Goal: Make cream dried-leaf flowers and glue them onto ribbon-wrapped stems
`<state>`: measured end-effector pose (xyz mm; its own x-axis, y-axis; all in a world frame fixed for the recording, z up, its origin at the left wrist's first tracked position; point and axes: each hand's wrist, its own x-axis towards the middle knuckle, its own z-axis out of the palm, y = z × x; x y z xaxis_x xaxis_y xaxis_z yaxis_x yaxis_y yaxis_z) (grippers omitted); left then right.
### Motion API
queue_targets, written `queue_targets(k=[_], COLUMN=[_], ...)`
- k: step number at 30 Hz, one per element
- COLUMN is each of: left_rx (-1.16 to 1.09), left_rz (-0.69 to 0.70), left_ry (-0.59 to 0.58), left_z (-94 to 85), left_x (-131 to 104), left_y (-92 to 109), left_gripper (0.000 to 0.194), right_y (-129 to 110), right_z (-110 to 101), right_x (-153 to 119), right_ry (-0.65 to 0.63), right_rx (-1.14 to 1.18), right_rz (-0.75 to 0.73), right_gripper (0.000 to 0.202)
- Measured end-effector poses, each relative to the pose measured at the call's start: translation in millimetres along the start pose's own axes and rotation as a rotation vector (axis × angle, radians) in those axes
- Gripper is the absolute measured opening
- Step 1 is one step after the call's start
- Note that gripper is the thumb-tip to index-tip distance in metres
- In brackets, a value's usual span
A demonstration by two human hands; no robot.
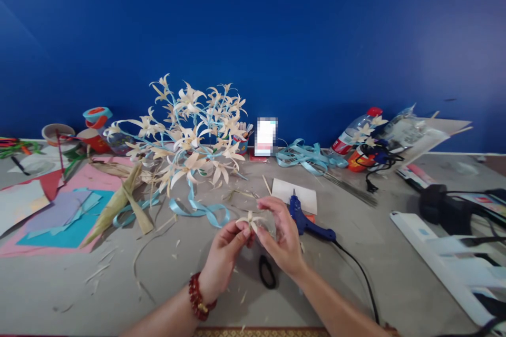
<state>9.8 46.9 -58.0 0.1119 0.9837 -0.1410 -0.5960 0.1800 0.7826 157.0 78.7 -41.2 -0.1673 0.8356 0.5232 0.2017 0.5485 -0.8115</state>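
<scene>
A small cream corn-husk flower (250,219) with narrow curling petals is held above the table. My left hand (225,250), with a red bead bracelet on its wrist, is closed, its thumb and fingertips pinching the flower's base. My right hand (282,237) curves around the flower's right side, its fingers apart and the thumb tip close against a petal; I cannot tell if it presses on it. Below the hands lies a black scissor handle (268,273); its blades are hidden. A blue hot glue gun (302,218) rests beside my right hand, on a white card (310,197).
Many similar flowers on blue stems (193,137) stand behind my hands. Light-blue ribbon (304,155) lies at the back. Dried husks (114,205) and coloured paper (95,226) are on the left. The glue gun's cord (361,271) and a white power strip (430,258) occupy the right.
</scene>
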Motion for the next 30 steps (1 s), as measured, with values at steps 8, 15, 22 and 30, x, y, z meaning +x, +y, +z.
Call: queue_targets(k=[8, 15, 22, 30], left_rx=[0.168, 0.314, 0.337, 0.369], left_rz=[0.126, 0.192, 0.231, 0.224], left_ry=[0.002, -0.007, 0.0, -0.017], left_z=[-0.4, -3.1, -0.1, -1.2], left_x=[-0.4, -0.3, -0.8, -0.8], left_y=[-0.8, -0.3, 3.7, 2.8], left_gripper=[0.006, 0.008, 0.011, 0.012], right_y=[-2.9, -0.4, 2.7, 1.5], right_z=[0.6, 0.3, 4.5, 2.3], right_x=[-1.9, -1.0, -2.3, 1.9], right_ry=[-0.089, -0.074, -0.036, -0.15], right_rx=[0.077, 0.082, 0.222, 0.326], right_rz=[0.0, -0.025, 0.087, 0.104], right_gripper=[0.033, 0.034, 0.04, 0.015])
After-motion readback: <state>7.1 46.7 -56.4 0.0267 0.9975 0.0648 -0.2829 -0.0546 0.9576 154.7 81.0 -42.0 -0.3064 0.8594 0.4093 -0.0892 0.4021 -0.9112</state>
